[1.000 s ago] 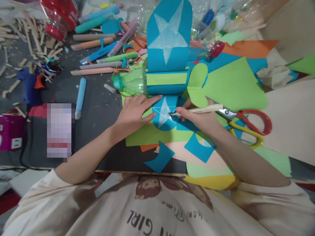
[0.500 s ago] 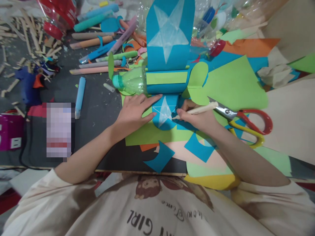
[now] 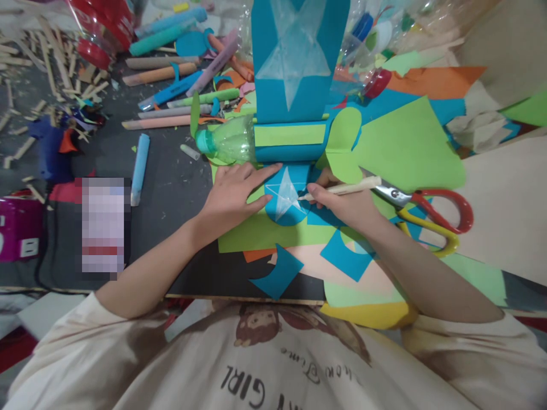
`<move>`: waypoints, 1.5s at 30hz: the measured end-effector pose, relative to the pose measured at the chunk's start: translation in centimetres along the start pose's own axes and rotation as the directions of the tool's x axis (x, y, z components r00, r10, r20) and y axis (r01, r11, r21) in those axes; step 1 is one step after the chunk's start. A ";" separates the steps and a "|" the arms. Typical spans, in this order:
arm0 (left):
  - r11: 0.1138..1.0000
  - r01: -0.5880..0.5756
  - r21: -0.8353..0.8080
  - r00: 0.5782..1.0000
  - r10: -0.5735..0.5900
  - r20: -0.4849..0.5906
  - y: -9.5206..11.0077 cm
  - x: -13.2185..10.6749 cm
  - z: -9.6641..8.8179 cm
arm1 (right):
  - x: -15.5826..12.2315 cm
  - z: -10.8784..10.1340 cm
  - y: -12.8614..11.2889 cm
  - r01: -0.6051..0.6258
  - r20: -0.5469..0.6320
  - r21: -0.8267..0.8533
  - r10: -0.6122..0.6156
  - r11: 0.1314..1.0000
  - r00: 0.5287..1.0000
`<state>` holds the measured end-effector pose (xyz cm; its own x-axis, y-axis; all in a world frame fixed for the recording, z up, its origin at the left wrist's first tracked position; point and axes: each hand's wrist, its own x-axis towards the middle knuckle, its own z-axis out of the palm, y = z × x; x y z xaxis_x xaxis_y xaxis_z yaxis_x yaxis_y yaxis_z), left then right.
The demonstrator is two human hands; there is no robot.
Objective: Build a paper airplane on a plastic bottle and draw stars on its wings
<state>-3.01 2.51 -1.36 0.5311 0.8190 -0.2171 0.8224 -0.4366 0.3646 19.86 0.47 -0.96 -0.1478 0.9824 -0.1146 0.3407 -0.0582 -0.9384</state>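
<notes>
My right hand grips a pale cream marker, its tip on a white star drawn on a rounded blue paper wing. Part of the star is filled in white, while other points show only outlines. My left hand lies flat at the wing's left side, thumb and forefinger spread and touching the blue paper. The wing joins a clear green-capped bottle wrapped in blue paper with a green strip. On its far side is another blue wing bearing a larger white star.
Red-and-yellow-handled scissors lie right of my right hand. Several markers are at the back left, near a blue glue gun and wooden stick pieces. A blurred-out rectangle is by my left forearm. Blue paper scraps lie in front.
The marker tip has shifted slightly up and left on the star, and a little more of its right side looks white. My left hand stays in place. The far wing tilts slightly differently.
</notes>
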 end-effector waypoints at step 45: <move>1.000 0.012 0.000 1.000 -0.012 0.007 0.1 -0.1 -0.1 | 0.4 -0.5 -0.3 -0.019 0.153 0.011 0.017 1.000 0.988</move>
<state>-3.03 2.47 -1.21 0.5226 0.8217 -0.2274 0.8286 -0.4268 0.3622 20.16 0.94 -0.50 -0.2820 0.9426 -0.1789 0.3333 -0.0786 -0.9395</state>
